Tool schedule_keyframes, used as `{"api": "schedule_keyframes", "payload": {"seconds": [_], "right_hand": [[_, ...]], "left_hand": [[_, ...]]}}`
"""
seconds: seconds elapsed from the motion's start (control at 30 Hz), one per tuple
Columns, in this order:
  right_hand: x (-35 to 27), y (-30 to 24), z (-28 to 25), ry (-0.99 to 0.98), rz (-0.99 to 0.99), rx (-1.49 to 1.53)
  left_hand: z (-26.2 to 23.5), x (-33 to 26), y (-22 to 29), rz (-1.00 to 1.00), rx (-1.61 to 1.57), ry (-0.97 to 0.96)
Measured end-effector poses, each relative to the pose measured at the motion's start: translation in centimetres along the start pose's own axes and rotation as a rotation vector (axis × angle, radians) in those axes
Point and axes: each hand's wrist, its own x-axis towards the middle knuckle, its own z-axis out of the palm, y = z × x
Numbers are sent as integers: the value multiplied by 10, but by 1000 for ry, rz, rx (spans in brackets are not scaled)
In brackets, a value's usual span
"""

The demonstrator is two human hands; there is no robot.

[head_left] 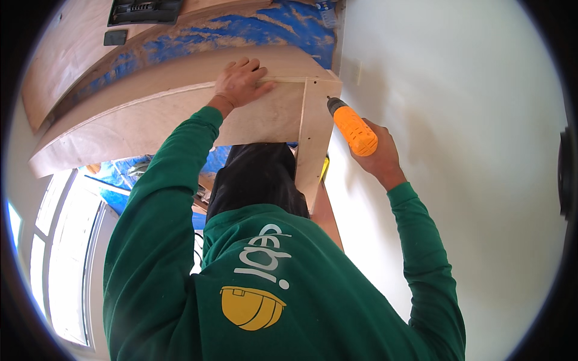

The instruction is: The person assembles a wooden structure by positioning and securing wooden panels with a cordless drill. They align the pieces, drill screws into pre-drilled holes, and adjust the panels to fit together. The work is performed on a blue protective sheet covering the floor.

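My left hand [241, 83] lies with spread fingers over the top edge of a plywood panel [259, 117], thumb toward its right end. An upright plywood strip [312, 117] is joined at that end, with a few small dark holes or screw heads along it. In my right hand [385, 157] is an orange cordless drill [355, 127] with a black chuck, angled up and to the left. Its tip is close to the strip's right edge, below the top corner; whether it touches the wood I cannot tell.
A white wall [469, 132] stands close on the right. Dusty blue sheeting [205, 45] covers the surface beyond the panel. At the far left, another plywood sheet [66, 66] lies near a black tool case [144, 11] and a small black box [115, 38]. Windows [66, 253] are at lower left.
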Motion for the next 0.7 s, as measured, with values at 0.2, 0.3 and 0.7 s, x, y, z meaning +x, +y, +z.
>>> {"api": "schedule_keyframes", "payload": {"seconds": [0.2,0.3,0.7], "right_hand": [[3,7,2,-24,-7,-86],[12,9,-7,-63,-72,-248],[-91,58,56,229,-47,246]], "left_hand": [[2,0,2,-2,20,-15],[3,1,2,12,47,-9],[1,-14,33,-209,-262,390]]}}
